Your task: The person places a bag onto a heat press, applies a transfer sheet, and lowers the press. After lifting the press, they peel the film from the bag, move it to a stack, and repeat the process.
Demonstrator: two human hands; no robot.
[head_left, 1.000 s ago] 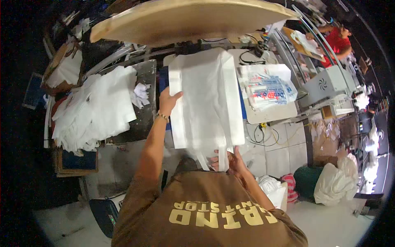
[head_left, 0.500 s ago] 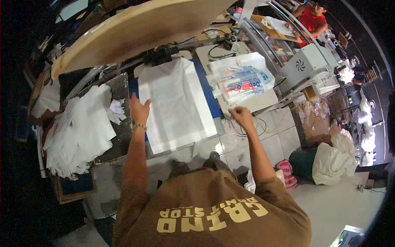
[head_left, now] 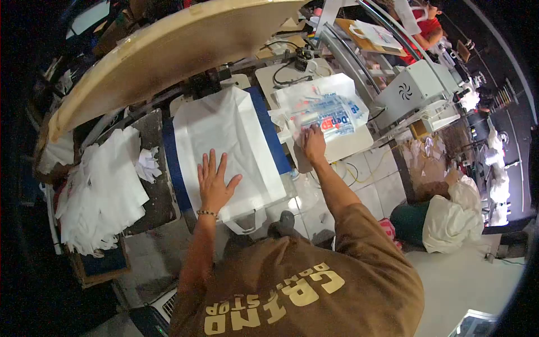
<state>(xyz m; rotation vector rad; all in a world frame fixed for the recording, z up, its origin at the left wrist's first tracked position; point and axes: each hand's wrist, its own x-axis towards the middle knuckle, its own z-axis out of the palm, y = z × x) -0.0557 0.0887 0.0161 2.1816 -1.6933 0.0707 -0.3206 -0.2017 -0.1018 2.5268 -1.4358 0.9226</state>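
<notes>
A white bag (head_left: 224, 129) lies flat on a blue pad (head_left: 178, 178), its handle loop hanging over the near edge. My left hand (head_left: 215, 182) rests on the lower part of the bag, palm down, fingers spread. To the right, printed clear film sheets (head_left: 337, 115) with blue and red lettering lie on a pale board. My right hand (head_left: 313, 141) touches their lower left edge with bent fingers; whether it grips a sheet is too small to tell.
A large tan board (head_left: 168, 62) overhangs the pad. White pieces (head_left: 104, 185) are piled at left. A grey machine (head_left: 412, 90) stands at right. Behind it, a person in red (head_left: 429, 33) handles white material. Cables hang near the floor.
My left hand has moved from the bag's left edge onto its lower part. My right hand has moved up and left to the printed film. The bag's handle now shows at the near edge.
</notes>
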